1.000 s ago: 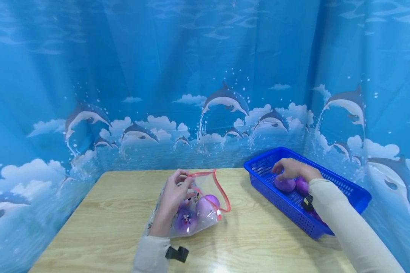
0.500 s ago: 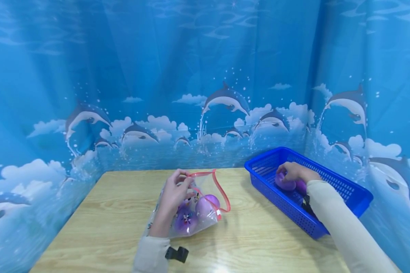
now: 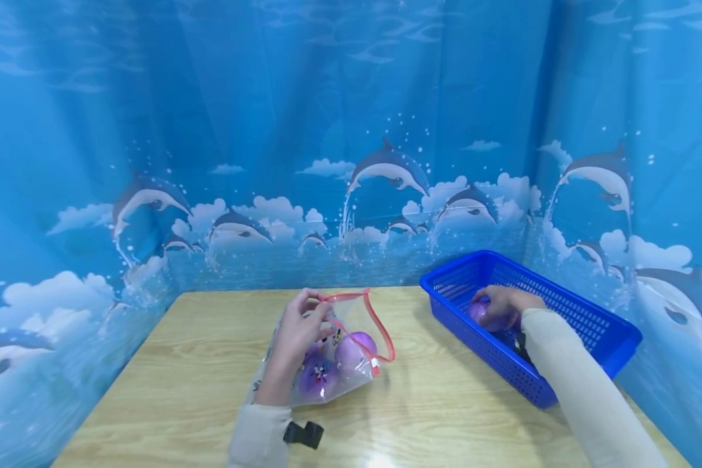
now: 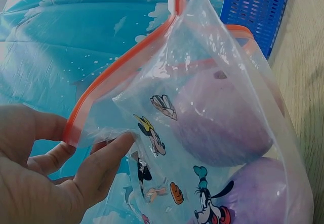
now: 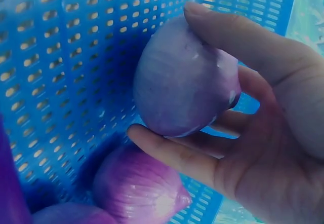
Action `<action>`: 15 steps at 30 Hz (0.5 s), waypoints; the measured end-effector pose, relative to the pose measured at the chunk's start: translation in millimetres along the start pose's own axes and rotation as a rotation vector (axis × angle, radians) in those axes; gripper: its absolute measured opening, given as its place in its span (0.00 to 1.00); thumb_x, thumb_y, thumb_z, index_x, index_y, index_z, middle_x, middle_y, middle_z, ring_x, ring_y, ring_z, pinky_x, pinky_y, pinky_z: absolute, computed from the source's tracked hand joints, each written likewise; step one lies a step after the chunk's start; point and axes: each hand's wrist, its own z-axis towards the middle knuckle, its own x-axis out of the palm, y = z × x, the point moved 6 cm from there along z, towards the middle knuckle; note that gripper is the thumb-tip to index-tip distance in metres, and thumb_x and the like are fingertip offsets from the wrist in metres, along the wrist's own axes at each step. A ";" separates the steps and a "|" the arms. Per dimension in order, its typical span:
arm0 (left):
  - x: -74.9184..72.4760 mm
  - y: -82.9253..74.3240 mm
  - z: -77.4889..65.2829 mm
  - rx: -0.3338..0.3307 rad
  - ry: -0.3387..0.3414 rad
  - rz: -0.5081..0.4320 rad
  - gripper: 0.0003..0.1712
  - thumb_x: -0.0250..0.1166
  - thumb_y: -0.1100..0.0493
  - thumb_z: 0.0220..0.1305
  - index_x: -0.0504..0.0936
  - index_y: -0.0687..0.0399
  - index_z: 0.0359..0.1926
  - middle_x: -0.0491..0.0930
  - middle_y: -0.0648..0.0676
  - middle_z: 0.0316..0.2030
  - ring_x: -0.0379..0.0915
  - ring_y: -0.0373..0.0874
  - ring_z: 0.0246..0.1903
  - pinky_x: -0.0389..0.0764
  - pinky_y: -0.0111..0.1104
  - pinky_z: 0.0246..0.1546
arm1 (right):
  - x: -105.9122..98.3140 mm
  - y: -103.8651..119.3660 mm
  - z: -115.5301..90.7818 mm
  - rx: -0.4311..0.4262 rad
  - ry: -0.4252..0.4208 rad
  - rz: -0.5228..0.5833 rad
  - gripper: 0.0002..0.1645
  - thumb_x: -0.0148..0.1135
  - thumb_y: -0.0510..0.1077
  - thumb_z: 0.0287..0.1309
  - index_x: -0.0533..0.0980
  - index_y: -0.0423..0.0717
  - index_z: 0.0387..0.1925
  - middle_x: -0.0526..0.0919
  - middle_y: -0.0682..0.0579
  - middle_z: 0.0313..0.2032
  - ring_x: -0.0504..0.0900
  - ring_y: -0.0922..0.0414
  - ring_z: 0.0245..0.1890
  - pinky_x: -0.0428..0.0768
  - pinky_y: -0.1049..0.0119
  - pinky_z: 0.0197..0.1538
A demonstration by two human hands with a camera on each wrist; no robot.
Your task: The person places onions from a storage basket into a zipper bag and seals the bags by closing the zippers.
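Observation:
My left hand (image 3: pixel 297 330) holds the edge of a clear zip bag (image 4: pixel 167 77) with a red-orange rim and cartoon figures. The bag's mouth gapes toward the right. Two purple onions (image 4: pixel 217 117) lie inside, seen through the plastic. Over in the blue basket (image 3: pixel 465 331), my right hand (image 3: pixel 506 305) grips another purple onion (image 5: pixel 182 82), thumb on one side and fingers beneath and behind it. Just below that hand, in the right wrist view, a shinier purple onion (image 5: pixel 139 183) rests in the basket, and part of one more (image 5: pixel 73 215) shows at the lower edge.
The wooden table (image 3: pixel 421 403) carries both bag and basket, the basket standing at the right with raised slotted walls. A blue curtain (image 3: pixel 269 130) printed with dolphins hangs along the table's back and sides.
My right hand has lowered onto an onion in the basket and its fingers have closed round it. The left hand and the bag have stayed in place.

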 end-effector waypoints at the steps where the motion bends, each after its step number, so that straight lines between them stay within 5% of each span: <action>1: 0.0 -0.3 0.1 0.000 0.000 0.000 0.08 0.60 0.60 0.73 0.78 0.54 0.50 0.80 0.63 0.51 0.83 0.52 0.44 0.92 0.35 0.37 | -1.2 0.2 -0.7 -0.008 0.001 0.002 0.42 0.71 0.42 0.53 0.69 0.40 0.69 0.69 0.28 0.62 0.80 0.42 0.49 0.91 0.51 0.43; 10: 0.1 -0.5 -0.5 0.003 0.006 -0.001 0.07 0.59 0.60 0.73 0.78 0.55 0.49 0.80 0.63 0.51 0.83 0.51 0.41 0.92 0.36 0.38 | -15.0 5.8 -5.0 -0.141 -0.007 0.046 0.44 0.74 0.43 0.53 0.67 0.38 0.70 0.63 0.23 0.66 0.75 0.32 0.58 0.89 0.49 0.47; 15: -0.4 0.2 -0.9 0.003 0.007 0.012 0.07 0.59 0.59 0.74 0.78 0.54 0.49 0.80 0.63 0.51 0.82 0.52 0.43 0.92 0.36 0.39 | -20.7 11.1 -8.2 -0.175 -0.015 0.015 0.41 0.75 0.43 0.50 0.71 0.40 0.66 0.68 0.25 0.63 0.74 0.34 0.57 0.87 0.47 0.50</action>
